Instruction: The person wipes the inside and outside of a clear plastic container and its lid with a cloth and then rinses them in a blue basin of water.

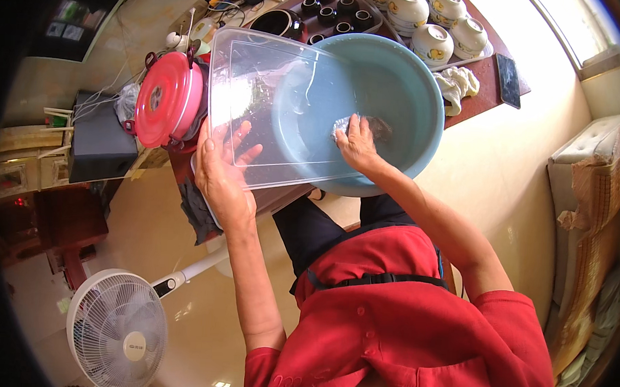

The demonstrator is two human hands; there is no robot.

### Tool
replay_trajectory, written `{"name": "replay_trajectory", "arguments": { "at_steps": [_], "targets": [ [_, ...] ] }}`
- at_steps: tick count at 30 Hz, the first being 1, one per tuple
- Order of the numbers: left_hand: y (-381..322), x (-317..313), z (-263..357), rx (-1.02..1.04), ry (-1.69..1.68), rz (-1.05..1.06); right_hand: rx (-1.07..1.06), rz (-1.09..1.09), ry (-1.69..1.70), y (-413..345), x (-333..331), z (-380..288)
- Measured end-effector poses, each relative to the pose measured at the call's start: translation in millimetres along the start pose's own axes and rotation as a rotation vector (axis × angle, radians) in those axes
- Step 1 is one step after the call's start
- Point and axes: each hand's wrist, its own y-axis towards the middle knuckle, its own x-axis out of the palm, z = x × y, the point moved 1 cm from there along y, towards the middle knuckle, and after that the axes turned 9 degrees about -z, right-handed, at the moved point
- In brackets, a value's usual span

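Observation:
My left hand (pixel 224 173) grips the left edge of a clear plastic lid (pixel 262 101), with its fingers showing through the sheet. Tilted, the lid reaches over the rim of a light-blue plastic basin (pixel 418 94), and its right part is down inside it. Water appears to lie in the basin. In the basin, my right hand (pixel 358 146) presses its fingers on a silvery scrubbing pad (pixel 341 126). Whether the pad touches the lid is hard to tell.
Behind the basin are a tray of black cups (pixel 327 15) and stacked patterned bowls (pixel 433 42). A cloth (pixel 457 88) and a smartphone (pixel 508 80) lie at right. At left sit a pink lidded pot (pixel 168 99) and a standing fan (pixel 118 336).

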Motion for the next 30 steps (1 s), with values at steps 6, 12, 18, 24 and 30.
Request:
{"name": "replay_trajectory", "arguments": {
  "at_steps": [6, 12, 18, 24, 30],
  "targets": [
    [-0.4, 2.0, -0.3, 0.008, -0.001, -0.010, -0.253, -0.009, 0.037, -62.1, 22.4, -48.9],
    [-1.9, 8.0, 3.2, 0.062, 0.077, -0.067, -0.553, 0.030, 0.150, -64.8, 7.0, -121.3],
    [0.0, 9.3, 4.3, 0.025, 0.065, -0.035, -0.298, 0.024, 0.086, 31.6, 1.3, -85.3],
    [0.5, 2.8, 0.1, 0.037, 0.016, -0.015, -0.091, 0.133, 0.073, 46.1, -1.4, -20.0],
    [-0.1, 4.6, 0.0, 0.024, -0.011, -0.007, -0.067, 0.149, 0.071, -13.2, 24.5, -20.3]
  ]
}}
